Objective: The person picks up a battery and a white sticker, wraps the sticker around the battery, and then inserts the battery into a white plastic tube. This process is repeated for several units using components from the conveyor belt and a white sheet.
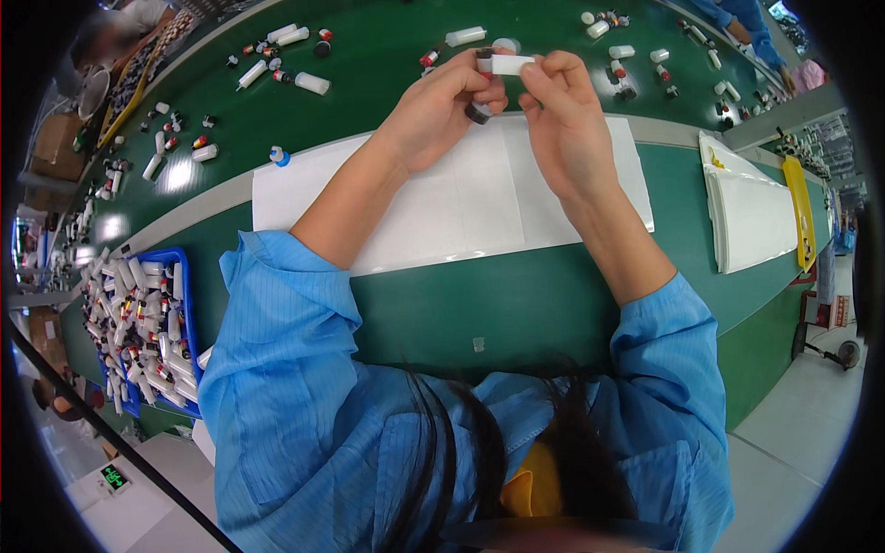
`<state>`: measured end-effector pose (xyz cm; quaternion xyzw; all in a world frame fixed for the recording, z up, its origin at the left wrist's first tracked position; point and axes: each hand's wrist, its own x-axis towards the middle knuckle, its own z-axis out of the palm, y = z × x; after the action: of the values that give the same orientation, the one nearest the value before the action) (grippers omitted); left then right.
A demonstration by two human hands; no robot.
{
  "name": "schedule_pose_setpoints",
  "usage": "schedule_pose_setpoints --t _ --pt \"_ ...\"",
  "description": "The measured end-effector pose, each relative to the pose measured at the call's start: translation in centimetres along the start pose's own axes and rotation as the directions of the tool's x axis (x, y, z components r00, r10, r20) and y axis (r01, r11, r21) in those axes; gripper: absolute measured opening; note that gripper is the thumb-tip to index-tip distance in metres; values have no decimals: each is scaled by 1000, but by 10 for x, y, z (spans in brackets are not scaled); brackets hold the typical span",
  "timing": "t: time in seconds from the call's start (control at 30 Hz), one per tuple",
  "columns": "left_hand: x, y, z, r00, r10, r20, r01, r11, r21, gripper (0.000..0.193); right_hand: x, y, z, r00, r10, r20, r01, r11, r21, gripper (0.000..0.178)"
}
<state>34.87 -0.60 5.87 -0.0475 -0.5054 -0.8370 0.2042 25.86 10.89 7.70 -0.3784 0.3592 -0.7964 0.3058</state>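
Observation:
Both my hands meet above the far edge of a white sheet [442, 207] on the green bench. A short white plastic tube [510, 65] lies level between them. My right hand [570, 115] pinches its right end between thumb and fingers. My left hand [441, 109] is closed around a small black-and-red fitting [484, 66] at the tube's left end. Whether the two are joined, I cannot tell. A black round cap [477, 112] shows below the left fingers, seemingly held in the same hand. Just beyond the tube is a translucent round piece [505, 44], partly hidden.
On the green conveyor [369, 101] lie several white bottles and red-and-black fittings. A small blue-capped bottle [279, 157] stands by the sheet's left corner. A blue basket [188, 304] full of bottles sits at left. At right lie white sheets [751, 207] beside a yellow tray [800, 212].

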Motion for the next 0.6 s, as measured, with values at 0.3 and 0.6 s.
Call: schedule_pose_setpoints --t 0.3,0.6 --pt "-5 -4 8 997 72 -37 -65 983 172 33 3 13 -3 994 -13 -106 -7 982 -188 19" --pt "-11 3 1 949 -34 312 72 991 -112 49 4 5 2 997 55 -62 -70 958 -277 33"
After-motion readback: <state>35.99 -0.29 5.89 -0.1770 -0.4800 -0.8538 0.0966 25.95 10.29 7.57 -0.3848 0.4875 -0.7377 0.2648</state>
